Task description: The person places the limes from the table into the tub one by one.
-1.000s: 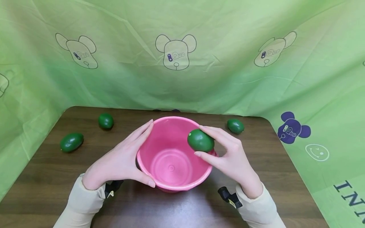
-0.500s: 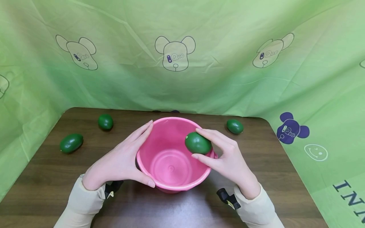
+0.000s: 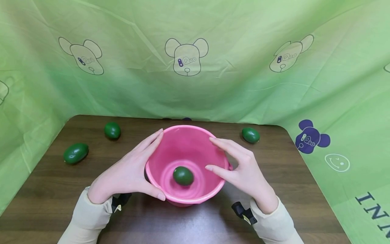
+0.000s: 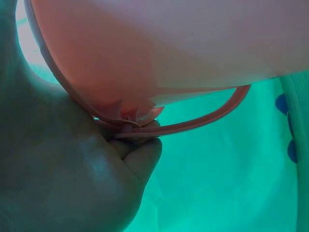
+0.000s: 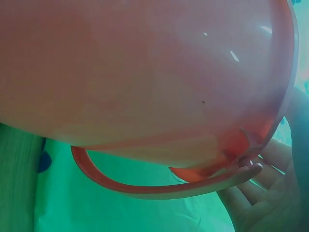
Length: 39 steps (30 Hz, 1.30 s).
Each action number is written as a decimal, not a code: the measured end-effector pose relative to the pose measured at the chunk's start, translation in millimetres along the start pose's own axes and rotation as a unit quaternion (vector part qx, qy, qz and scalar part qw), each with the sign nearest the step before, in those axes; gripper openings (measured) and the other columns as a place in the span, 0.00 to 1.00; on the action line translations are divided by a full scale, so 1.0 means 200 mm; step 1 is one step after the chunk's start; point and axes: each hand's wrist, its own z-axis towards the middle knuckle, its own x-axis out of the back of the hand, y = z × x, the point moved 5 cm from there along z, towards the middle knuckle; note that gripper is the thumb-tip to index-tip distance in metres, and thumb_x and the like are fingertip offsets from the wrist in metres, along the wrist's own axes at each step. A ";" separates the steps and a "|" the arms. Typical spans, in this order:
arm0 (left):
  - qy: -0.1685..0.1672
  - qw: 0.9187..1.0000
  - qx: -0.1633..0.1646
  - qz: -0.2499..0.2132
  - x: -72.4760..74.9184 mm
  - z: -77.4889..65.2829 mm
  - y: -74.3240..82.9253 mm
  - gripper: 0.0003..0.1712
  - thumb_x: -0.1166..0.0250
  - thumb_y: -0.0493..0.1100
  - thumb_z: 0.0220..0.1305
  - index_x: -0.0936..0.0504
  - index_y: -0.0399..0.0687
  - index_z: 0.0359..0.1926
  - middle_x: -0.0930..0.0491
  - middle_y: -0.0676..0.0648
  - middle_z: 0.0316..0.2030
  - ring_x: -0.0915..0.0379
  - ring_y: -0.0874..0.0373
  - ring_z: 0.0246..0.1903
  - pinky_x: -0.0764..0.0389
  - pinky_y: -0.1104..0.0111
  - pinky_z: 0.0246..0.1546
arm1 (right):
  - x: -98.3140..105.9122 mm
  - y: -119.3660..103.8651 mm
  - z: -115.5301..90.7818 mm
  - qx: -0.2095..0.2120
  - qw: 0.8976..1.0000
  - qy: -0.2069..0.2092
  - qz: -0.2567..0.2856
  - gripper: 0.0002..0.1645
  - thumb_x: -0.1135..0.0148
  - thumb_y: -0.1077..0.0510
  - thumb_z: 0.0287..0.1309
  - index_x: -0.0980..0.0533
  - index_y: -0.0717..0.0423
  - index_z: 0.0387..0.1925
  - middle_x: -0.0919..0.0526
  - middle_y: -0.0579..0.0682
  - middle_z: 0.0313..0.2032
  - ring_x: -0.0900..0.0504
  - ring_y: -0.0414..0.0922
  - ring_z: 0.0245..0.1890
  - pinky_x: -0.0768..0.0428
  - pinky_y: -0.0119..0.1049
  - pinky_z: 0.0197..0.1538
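A pink plastic bucket [image 3: 199,135] stands on the table with its mouth up. Spread along its left rim, my left hand [image 3: 131,169] grips it, thumb at the front and fingers toward the back. The left wrist view shows fingers by the joint of the bucket's handle [image 4: 203,123]. One dark green, glossy oval fruit [image 3: 183,176] lies on the bucket's floor. My right hand [image 3: 243,167] is over the right rim, thumb and forefinger apart, nothing between them. In the right wrist view the bucket's outer wall [image 5: 135,87] fills most of the picture.
Two more green fruits lie at the left, a nearer fruit [image 3: 76,153] and a farther fruit [image 3: 112,130]. Another fruit [image 3: 251,135] rests at the back right. A green printed cloth [image 3: 231,91] hangs behind and beside the brown wooden table [image 3: 289,189].
My right hand has let go of the green fruit, which dropped from near the right rim to the bucket's floor. The left hand has kept its hold on the bucket.
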 end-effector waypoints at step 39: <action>0.000 1.000 0.005 -0.006 0.00 0.00 0.00 0.86 0.22 0.80 0.29 0.61 0.60 0.82 0.62 0.60 0.79 0.59 0.56 0.76 0.36 0.51 0.67 | 0.06 -0.06 0.03 -0.033 0.999 0.033 -0.020 0.39 0.30 0.38 0.61 0.22 0.61 0.64 0.20 0.59 0.61 0.23 0.52 0.62 0.30 0.38 0.66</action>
